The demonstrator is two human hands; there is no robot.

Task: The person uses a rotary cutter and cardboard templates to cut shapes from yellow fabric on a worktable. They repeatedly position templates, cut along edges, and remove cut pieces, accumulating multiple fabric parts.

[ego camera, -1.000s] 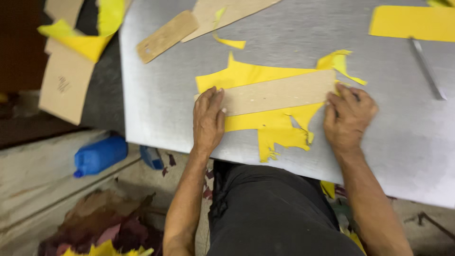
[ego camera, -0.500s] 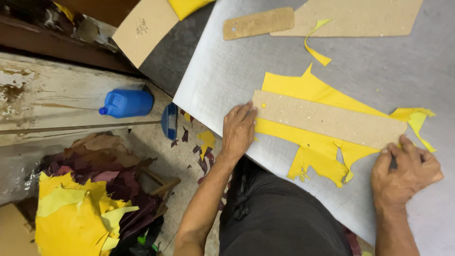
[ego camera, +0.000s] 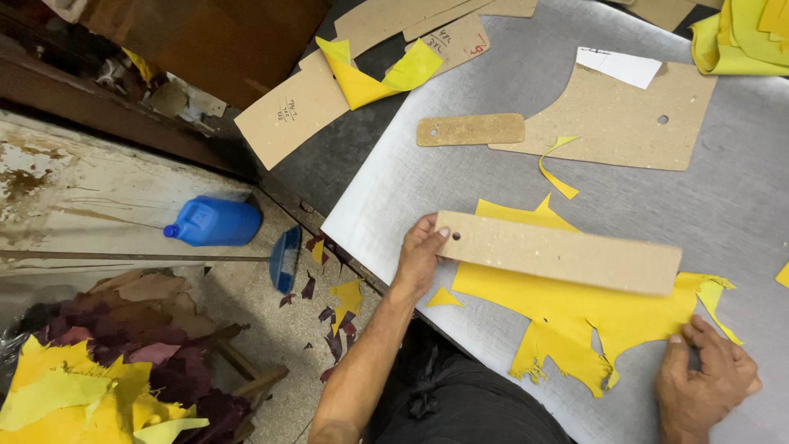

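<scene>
My left hand (ego camera: 421,251) grips the left end of a long brown cardboard strip (ego camera: 559,252), which is lifted a little off a ragged yellow sheet (ego camera: 575,312) on the grey metal table (ego camera: 394,197). My right hand (ego camera: 705,380) rests at the near right, its fingers pressing the yellow sheet's right edge. A small yellow triangle offcut (ego camera: 444,298) lies just below my left hand.
A small oblong cardboard piece (ego camera: 470,130) and a large cardboard template (ego camera: 625,119) lie further back, with a thin yellow offcut (ego camera: 557,168). More cardboard patterns (ego camera: 289,115) overhang the table's left edge. On the floor lie a blue jug (ego camera: 215,222) and a scrap pile (ego camera: 99,370).
My left hand went from lying flat on the strip to gripping its left end and lifting it. My right hand came off the strip onto the yellow sheet. The view swung left.
</scene>
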